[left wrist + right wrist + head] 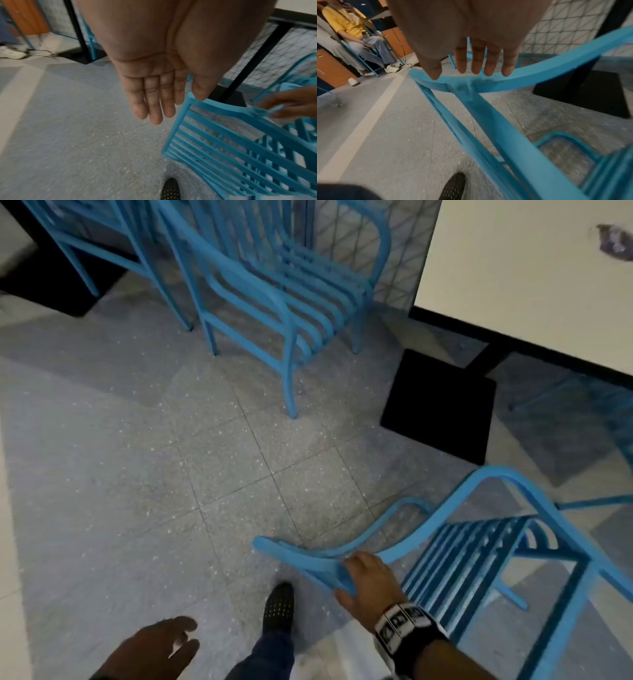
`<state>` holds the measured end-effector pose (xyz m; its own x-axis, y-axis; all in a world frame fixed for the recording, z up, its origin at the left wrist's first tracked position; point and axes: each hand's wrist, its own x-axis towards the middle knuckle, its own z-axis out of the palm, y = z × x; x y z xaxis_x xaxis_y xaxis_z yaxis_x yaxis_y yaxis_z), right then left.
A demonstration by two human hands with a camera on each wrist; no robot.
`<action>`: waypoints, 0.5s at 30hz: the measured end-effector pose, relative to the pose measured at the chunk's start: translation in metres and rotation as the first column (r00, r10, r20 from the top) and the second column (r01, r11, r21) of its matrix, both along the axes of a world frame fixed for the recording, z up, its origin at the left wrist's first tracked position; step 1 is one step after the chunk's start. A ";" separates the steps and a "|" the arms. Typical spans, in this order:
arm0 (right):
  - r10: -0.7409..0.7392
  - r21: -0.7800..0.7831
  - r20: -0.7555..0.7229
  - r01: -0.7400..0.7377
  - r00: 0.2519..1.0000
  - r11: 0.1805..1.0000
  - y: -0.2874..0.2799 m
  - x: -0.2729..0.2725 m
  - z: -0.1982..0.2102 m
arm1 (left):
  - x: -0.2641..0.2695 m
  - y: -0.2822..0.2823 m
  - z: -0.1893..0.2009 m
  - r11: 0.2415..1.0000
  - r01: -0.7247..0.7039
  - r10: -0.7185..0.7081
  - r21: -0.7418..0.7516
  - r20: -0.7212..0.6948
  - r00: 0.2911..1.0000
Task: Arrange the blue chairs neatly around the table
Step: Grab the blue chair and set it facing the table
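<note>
Right hand [368,585] resting on top rail of blue chair [479,546], lower right of head view; fingers looking straight, hard to say if actually gripping. Left hand [154,652] hanging open bottom left, holding nothing. Table [534,289] sitting upper right, more blue chairs [274,285] standing top centre.

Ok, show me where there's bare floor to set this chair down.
Bare floor lies between the stacked chairs, the table base and your shoe. Crowded: under the table, where another chair stands.
</note>
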<state>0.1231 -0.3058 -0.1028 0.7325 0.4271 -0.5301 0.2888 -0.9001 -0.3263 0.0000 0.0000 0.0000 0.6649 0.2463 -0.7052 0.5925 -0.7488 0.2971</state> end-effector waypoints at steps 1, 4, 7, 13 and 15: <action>0.009 0.006 -0.040 -0.009 0.999 1.000 0.019 0.012 -0.012 | 0.007 0.001 -0.005 0.998 0.055 -0.056 -0.035 -0.020 0.998; 0.030 -0.095 -0.219 -0.052 0.975 0.994 0.070 0.042 -0.027 | 0.026 -0.009 -0.012 0.989 0.141 -0.142 -0.046 -0.016 0.990; 0.072 -0.142 -0.388 -0.137 0.919 0.980 0.090 0.043 -0.038 | 0.040 -0.024 -0.014 0.959 0.276 -0.278 -0.060 -0.034 0.960; 0.092 -0.180 -0.307 -0.153 0.947 0.972 0.091 0.044 -0.025 | 0.075 -0.032 -0.044 0.955 0.290 -0.288 -0.065 0.039 0.957; 0.093 -0.180 -0.270 -0.145 0.958 0.973 0.082 0.040 -0.011 | 0.085 -0.031 -0.062 0.963 0.243 -0.240 -0.121 0.038 0.970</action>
<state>0.1636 -0.2241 -0.1138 0.5098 0.3713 -0.7761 0.3273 -0.9179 -0.2242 0.0850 -0.0314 -0.0621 0.7101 -0.0116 -0.7040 0.3907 -0.8254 0.4076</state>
